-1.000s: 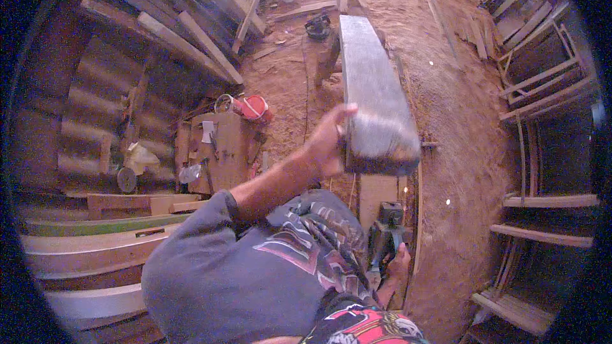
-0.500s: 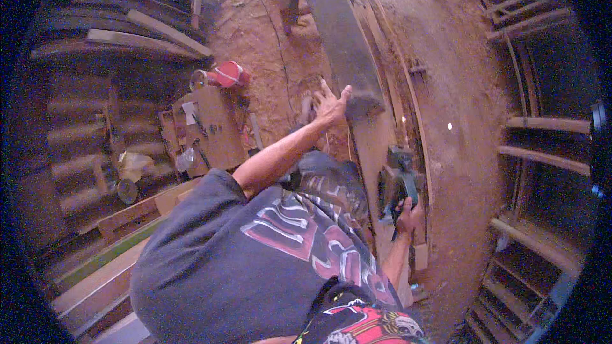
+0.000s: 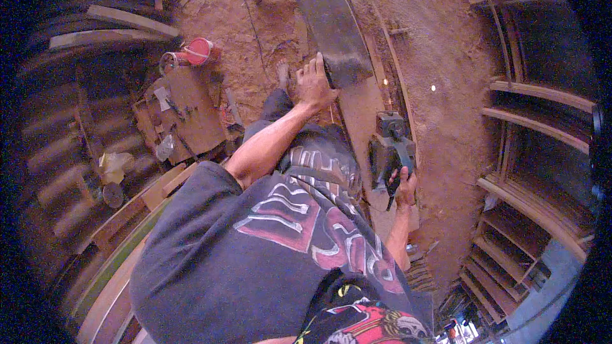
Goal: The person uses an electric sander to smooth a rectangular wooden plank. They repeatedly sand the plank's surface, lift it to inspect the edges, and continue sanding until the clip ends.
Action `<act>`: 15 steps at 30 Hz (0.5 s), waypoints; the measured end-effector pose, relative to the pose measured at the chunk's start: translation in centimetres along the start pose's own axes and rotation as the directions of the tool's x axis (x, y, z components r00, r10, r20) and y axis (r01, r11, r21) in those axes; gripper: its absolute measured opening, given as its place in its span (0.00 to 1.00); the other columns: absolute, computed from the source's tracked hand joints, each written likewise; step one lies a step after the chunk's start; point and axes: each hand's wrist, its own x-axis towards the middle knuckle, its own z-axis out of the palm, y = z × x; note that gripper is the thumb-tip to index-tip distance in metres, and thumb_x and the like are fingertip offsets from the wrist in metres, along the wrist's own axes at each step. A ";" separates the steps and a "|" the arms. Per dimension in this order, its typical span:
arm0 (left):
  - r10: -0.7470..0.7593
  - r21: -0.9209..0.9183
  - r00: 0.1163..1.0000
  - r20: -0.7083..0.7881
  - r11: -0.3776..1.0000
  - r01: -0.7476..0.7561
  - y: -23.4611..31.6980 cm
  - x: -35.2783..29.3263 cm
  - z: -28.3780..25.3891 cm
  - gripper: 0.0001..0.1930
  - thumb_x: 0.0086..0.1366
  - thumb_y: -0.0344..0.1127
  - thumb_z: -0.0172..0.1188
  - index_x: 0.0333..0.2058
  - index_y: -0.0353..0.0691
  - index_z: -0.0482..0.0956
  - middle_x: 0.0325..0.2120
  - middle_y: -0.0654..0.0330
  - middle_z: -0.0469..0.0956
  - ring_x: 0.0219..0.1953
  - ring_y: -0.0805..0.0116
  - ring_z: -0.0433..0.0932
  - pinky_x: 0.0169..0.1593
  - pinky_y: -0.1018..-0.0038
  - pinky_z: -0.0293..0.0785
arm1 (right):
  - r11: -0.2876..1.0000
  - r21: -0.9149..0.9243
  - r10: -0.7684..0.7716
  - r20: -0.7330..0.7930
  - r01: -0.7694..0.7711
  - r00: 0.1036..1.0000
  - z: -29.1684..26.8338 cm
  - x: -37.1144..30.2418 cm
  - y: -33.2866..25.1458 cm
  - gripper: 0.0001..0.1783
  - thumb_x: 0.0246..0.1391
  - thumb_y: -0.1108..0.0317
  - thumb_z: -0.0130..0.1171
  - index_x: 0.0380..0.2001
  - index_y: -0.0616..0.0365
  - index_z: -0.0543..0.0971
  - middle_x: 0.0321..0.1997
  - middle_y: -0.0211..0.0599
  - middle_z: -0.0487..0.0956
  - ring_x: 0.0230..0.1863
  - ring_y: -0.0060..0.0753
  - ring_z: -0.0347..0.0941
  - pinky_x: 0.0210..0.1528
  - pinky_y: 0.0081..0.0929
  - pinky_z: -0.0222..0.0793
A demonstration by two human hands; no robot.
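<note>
A wide dark board runs away from me, its near end lying over a paler plank. My left hand is at the left edge of that end, fingers close together and closed against the edge; the thumb's place is unclear. Nearer to me on the right, a dark green and black electric planer rests on the pale plank. My right hand is wrapped round its rear handle. Part of the planer's cord hangs by the handle.
A brown box-like stand with small tools is at the left, with a red bucket behind it. A cord crosses the dusty floor. Timber lies stacked at left, and wooden racks line the right side.
My left hand's spread fingers have drawn together at the board's edge. My right hand stays on the planer. The view has shifted, so the scene sits higher and further left.
</note>
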 end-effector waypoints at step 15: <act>-0.092 -0.798 0.922 0.375 0.474 0.372 -4.1 2.7 2.1 0.52 0.56 0.57 0.70 0.67 0.27 0.55 0.59 0.41 0.70 0.63 0.50 0.69 0.66 0.63 0.63 | 0.881 -0.442 -0.256 -0.141 0.171 0.956 4.3 1.9 -8.2 0.30 0.52 0.43 0.70 0.42 0.63 0.82 0.36 0.43 0.85 0.37 0.38 0.82 0.43 0.35 0.76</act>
